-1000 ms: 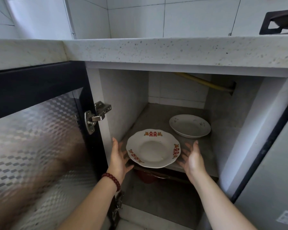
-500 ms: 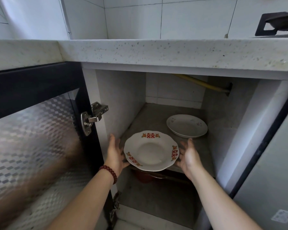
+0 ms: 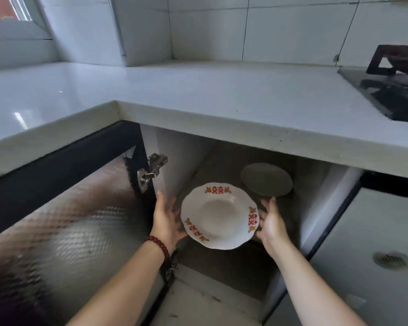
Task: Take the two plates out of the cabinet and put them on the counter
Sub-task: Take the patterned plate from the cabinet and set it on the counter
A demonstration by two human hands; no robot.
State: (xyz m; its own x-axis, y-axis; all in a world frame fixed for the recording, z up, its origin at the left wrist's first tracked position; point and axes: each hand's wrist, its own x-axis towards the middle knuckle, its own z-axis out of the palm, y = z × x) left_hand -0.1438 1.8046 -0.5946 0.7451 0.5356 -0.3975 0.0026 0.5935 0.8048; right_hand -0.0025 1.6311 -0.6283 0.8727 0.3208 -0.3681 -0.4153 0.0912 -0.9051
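Observation:
A white plate with red motifs on its rim [image 3: 219, 215] is held between both my hands at the cabinet's mouth, clear of the shelf. My left hand [image 3: 166, 218] grips its left edge and my right hand [image 3: 270, 222] grips its right edge. A second, plain white plate [image 3: 266, 179] lies in shadow further back on the cabinet shelf [image 3: 212, 170]. The pale speckled counter [image 3: 198, 97] runs above the cabinet.
The cabinet door [image 3: 64, 217] with patterned glass stands open to the left, its metal hinge [image 3: 151, 171] near my left hand. A black gas stove [image 3: 391, 90] sits on the counter at the right. A floor drain [image 3: 390, 260] shows at lower right.
Both hands closed on the red-patterned plate and lifted it off the shelf toward me. My head rose, so the counter top now shows.

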